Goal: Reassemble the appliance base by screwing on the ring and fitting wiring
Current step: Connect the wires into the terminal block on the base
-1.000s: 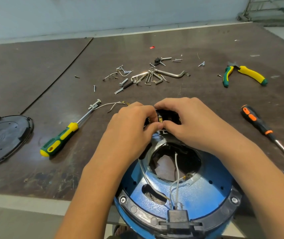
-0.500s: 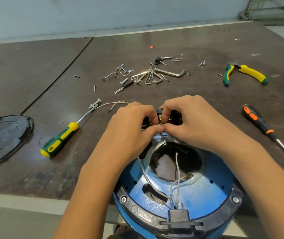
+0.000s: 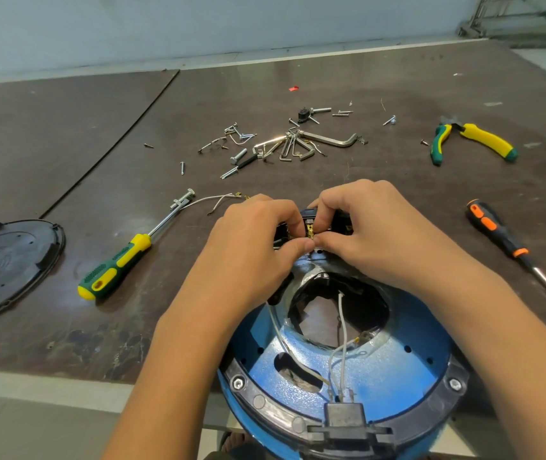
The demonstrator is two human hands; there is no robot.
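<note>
1. Now two hands meet at the far rim of the base [image 3: 381, 370]: the left hand [image 3: 251, 250] and right hand [image 3: 374, 234], fingers curled, each pinch a brass terminal [image 3: 311, 232] on the black block [image 3: 340, 221] with thumb and forefinger.
2. One blue base sits at the near edge of the table [image 3: 65, 134], open face up. A black ring [image 3: 260, 402] runs round its rim, with two ring screws [image 3: 237, 382] showing. White wires [image 3: 342, 327] run from the near plug [image 3: 344, 416] into the middle hole.
3. Around it lie two screwdrivers [image 3: 115, 263], one pliers [image 3: 474, 141], one lid [image 3: 6, 260] and a heap of hex keys [image 3: 298, 146].

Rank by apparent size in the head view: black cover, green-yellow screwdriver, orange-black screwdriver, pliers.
1. black cover, though cropped
2. green-yellow screwdriver and orange-black screwdriver, about alike
3. pliers, farther off, so unsure
</note>
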